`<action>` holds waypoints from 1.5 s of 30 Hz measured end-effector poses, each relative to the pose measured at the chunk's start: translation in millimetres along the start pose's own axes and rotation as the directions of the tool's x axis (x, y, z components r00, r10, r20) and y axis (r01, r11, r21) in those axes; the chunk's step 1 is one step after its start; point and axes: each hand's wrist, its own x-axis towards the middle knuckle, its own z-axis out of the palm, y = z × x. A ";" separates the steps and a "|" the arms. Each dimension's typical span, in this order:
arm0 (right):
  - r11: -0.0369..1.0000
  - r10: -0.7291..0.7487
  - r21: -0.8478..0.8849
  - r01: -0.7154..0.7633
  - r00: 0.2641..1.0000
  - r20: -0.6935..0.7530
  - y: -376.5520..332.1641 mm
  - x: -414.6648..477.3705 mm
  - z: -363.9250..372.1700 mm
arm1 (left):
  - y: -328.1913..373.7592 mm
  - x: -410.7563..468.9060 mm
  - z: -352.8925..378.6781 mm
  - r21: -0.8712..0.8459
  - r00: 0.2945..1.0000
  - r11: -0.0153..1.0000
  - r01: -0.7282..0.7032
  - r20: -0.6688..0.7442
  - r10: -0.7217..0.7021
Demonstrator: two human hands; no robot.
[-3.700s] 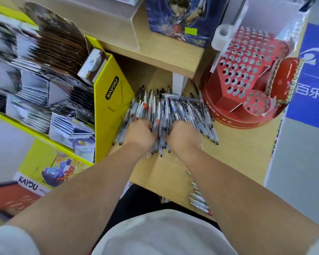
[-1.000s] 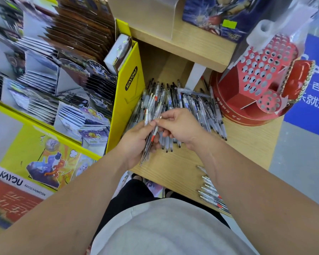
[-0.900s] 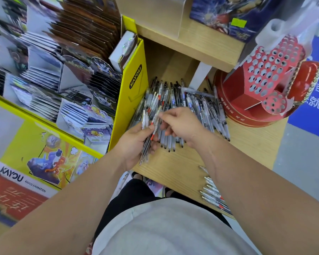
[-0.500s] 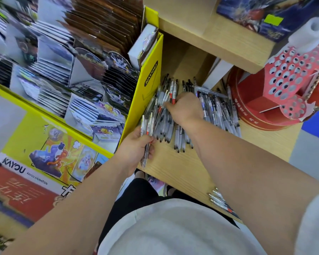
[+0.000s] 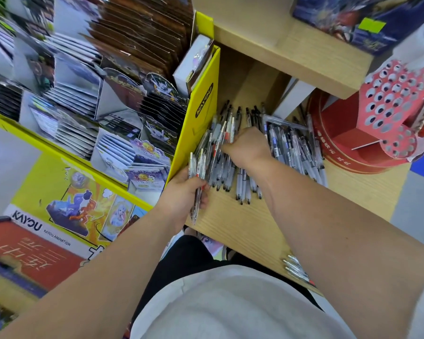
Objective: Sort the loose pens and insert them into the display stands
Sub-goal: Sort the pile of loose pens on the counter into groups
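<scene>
White cotton, the person's shirt, fills the near edge at six o'clock as both bare forearms reach out over a wooden counter. At five o'clock, on the counter's near lip, lies a small cluster of pens, well apart from the rest. Further in, at about nine o'clock from the frame's centre, the left hand grips a handful of pens, clear barrels with red trim, tips toward the person. Just beyond, the right hand is down on the pile of loose pens, knuckles up and fingertips buried among the barrels at the pile's nine o'clock side; whether it has one pinched cannot be told. A yellow card rack walls the pile in at ten o'clock. At two o'clock stands the red display stand, every visible hole bare, under an upper shelf at twelve.

The step in hand appears to be sorting: red-trimmed pens are being picked from the mixed pile and gathered by the left hand. Insertion has not begun. The next move likely calls for singling out one matching pen among crossed barrels, passing it left, then carrying the bundle across toward the stand at two o'clock.
</scene>
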 end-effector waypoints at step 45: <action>0.976 -0.212 0.078 0.205 0.973 0.092 1.1 13.4 -8.8 | -19.5 0.5 5.0 -0.052 0.997 0.998 -0.030 -0.072 0.026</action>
